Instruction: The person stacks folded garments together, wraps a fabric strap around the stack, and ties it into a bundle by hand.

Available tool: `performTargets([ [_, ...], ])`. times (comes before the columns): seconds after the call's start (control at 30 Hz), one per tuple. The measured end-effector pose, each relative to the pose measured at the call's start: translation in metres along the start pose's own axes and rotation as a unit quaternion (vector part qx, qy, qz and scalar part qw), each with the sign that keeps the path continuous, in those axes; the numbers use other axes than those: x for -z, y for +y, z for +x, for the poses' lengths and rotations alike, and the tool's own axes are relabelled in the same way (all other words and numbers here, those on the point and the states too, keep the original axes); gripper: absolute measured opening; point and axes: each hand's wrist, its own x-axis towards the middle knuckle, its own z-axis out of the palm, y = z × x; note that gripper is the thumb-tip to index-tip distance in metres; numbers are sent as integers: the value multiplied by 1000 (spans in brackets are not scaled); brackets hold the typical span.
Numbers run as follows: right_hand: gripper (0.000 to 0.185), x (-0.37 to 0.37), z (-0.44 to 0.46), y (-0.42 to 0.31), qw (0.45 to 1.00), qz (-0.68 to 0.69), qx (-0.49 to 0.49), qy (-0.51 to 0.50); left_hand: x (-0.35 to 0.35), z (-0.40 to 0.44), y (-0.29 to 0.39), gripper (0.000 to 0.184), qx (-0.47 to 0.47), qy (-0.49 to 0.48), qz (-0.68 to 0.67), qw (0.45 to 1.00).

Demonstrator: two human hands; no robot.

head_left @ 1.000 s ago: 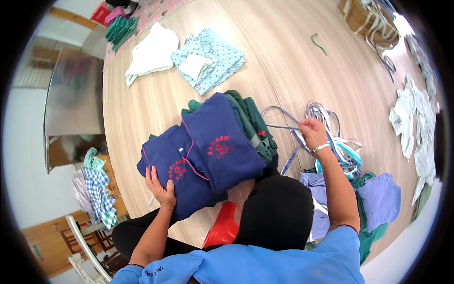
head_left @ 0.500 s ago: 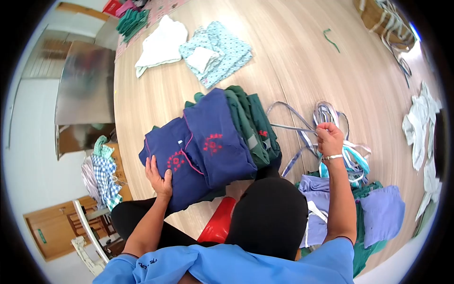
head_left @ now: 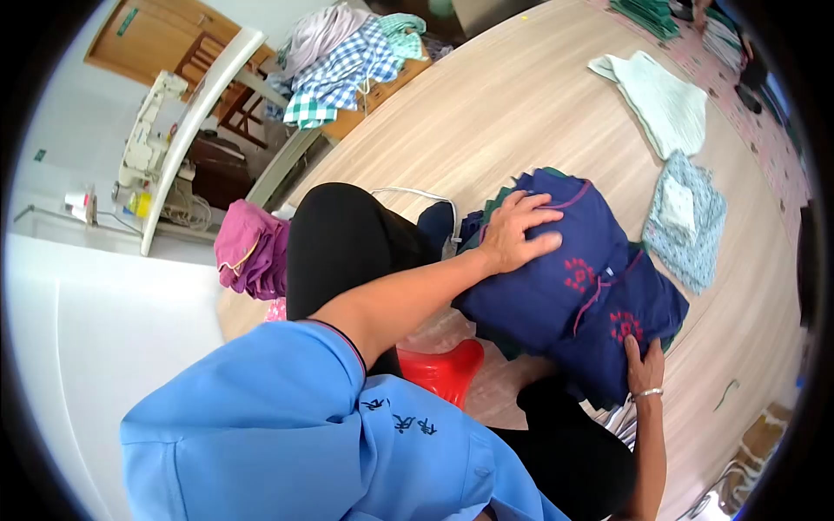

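Note:
A stack of folded navy clothes (head_left: 569, 286) with pink piping and red printed emblems lies at the table's near edge, over dark green cloth. My left hand (head_left: 519, 233) rests on its upper left part, open, fingers spread over the fabric. At the lower right end my right hand (head_left: 645, 369), with a bracelet on the wrist, grips the edge of the stack; some of its fingers are hidden. Striped straps (head_left: 618, 423) show partly beside that wrist.
A red stool (head_left: 443, 369) stands between my knees. Purple folded cloth (head_left: 252, 250) lies left of them. Pale garments (head_left: 662, 104) and a patterned blue cloth (head_left: 708, 217) lie on the table (head_left: 521, 104). Checked cloths (head_left: 347, 61) and a sewing machine (head_left: 143, 143) are farther left.
The view has swung left. My right hand has let go of the strap and taken hold of the stack's edge. My left hand has moved to the top of the stack, which has turned.

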Motion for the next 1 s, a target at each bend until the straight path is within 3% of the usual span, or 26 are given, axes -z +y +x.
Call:
performTargets([
  [0.03,50,4,1,-5,997,-37,-51,-43,7,11,-2,30,110,49,-215,969],
  [0.1,51,5,0,-5,987,-83,-106,-93,26,33,-43,15,129,259,-152,945],
  [0.13,53,3,0,-2,989,-77,-95,-85,45,41,-83,20,216,289,-30,932],
  [0.17,55,3,-2,2,991,-69,-85,-76,63,42,-98,36,320,293,71,898],
  [0.2,56,3,-2,4,990,-68,-89,-85,84,37,-145,53,389,212,199,874],
  [0.23,56,3,-4,3,989,-79,-91,-92,101,41,-167,69,551,86,257,789],
  [0.3,57,3,-3,-1,986,-93,-101,-94,116,34,-170,73,598,80,280,746],
  [0.43,58,5,3,-4,977,-126,-115,-125,95,28,-189,58,575,42,320,752],
  [0.53,56,8,9,-10,970,-159,-122,-138,89,34,-216,25,489,93,390,775],
  [0.57,55,7,7,-11,969,-161,-120,-142,92,34,-220,25,488,88,394,774],
  [0.63,51,3,3,-2,979,-142,-109,-102,107,36,-232,19,484,192,176,835],
  [0.67,51,3,4,-2,966,-177,-139,-124,110,30,-256,18,409,203,136,879],
  [0.7,50,7,6,-4,950,-216,-169,-148,113,33,-255,18,406,199,141,881],
  [0.77,51,4,4,-4,961,-188,-160,-125,123,42,-246,21,528,89,156,830],
  [0.8,52,4,3,-3,969,-169,-146,-108,126,43,-236,36,550,103,154,815],
  [0.83,52,5,-1,-2,969,-168,-145,-105,124,41,-213,36,546,104,154,817],
  [0.9,52,4,-4,4,974,-172,-121,-86,115,39,-154,57,535,44,327,778],
  [0.93,52,3,-5,5,979,-160,-107,-73,114,39,-148,74,563,4,307,768],
  [1.0,53,5,-6,2,980,-148,-113,-72,106,35,-148,74,560,2,322,763],
])
